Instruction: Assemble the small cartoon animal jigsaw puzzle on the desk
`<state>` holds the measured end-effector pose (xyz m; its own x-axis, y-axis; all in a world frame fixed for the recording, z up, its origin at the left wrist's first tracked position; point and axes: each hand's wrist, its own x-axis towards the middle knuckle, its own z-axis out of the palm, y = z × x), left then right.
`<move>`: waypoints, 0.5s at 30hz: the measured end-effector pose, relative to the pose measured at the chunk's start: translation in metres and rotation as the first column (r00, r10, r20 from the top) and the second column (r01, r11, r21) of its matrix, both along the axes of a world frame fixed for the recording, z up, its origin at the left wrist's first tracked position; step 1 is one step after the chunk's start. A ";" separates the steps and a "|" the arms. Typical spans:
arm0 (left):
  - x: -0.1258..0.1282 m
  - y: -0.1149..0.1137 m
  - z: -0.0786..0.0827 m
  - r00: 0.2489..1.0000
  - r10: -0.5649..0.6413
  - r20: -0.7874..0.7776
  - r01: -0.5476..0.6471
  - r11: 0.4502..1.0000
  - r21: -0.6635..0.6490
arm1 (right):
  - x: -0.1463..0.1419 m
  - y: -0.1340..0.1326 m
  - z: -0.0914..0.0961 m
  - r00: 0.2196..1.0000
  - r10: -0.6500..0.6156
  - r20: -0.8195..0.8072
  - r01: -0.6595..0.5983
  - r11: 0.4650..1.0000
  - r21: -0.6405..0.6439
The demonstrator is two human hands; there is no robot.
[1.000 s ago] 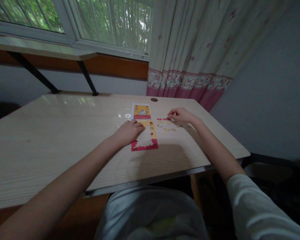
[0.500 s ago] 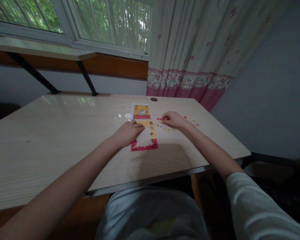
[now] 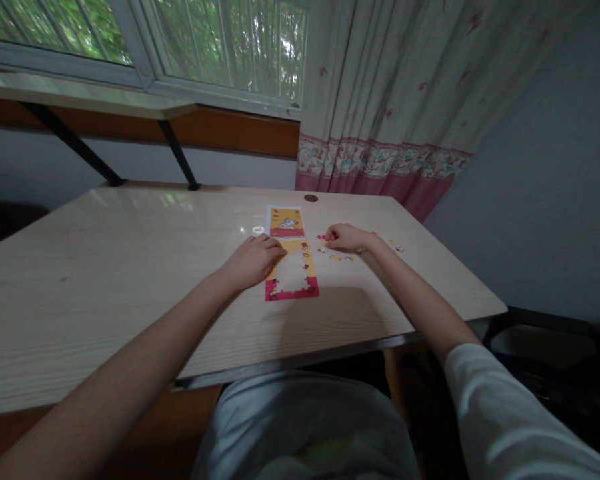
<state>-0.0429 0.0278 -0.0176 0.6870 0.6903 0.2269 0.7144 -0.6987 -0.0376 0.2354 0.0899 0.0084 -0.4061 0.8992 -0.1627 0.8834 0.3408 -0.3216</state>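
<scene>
No legible text, label, brand or number is showing anywhere. The picture card (image 3: 286, 222) near the table's (image 3: 105, 267) far edge is displaying print too small and blurred to read.

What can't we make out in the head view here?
- Right hand: curled over the loose pieces; whether it grips one is hidden by its fingers.
- Puzzle frame: its left edge is covered by the left hand.
- Loose pieces: too small and dim to tell shapes or count.
- Picture card: its drawing is too small to read.
- Table: left end cut off by the picture edge.
</scene>
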 end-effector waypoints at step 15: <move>0.002 -0.003 0.004 0.999 0.001 0.038 0.000 1.000 -0.026 | 0.001 -0.008 -0.002 0.988 0.031 -0.152 -0.032 0.999 -0.002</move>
